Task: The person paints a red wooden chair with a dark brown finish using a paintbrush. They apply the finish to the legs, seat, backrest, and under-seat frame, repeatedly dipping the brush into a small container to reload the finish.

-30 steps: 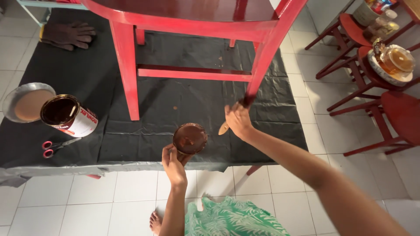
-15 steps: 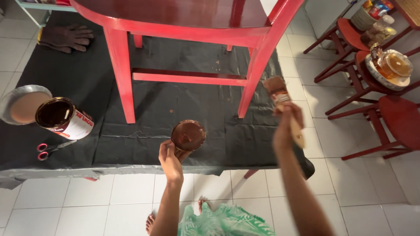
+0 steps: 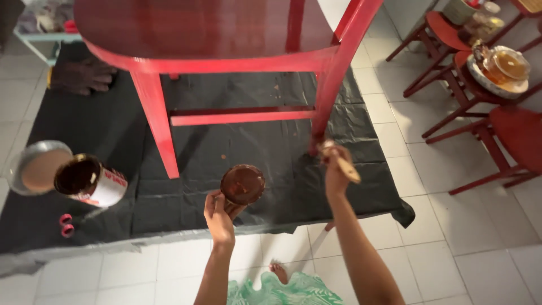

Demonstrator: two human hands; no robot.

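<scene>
A red wooden chair point(image 3: 226, 62) stands on a black plastic sheet point(image 3: 265, 152) spread over white floor tiles. My left hand point(image 3: 219, 217) holds a small round cup of dark brown paint point(image 3: 243, 184) just in front of the chair. My right hand point(image 3: 337, 172) grips a paintbrush point(image 3: 339, 161) by its wooden handle, the bristle end pressed low against the chair's front right leg point(image 3: 324, 107).
An open paint can point(image 3: 90, 181) and its round lid point(image 3: 35, 167) lie on the sheet at the left, with red-handled scissors point(image 3: 66, 224) in front. Dark gloves point(image 3: 82, 76) rest at the back left. More red chairs point(image 3: 497, 124) and a plate with a glass teapot point(image 3: 504, 69) crowd the right.
My right hand swung the brush out to the right, away from the chair, then brought it back down to the foot of the front right leg. The left hand kept the cup nearly still.
</scene>
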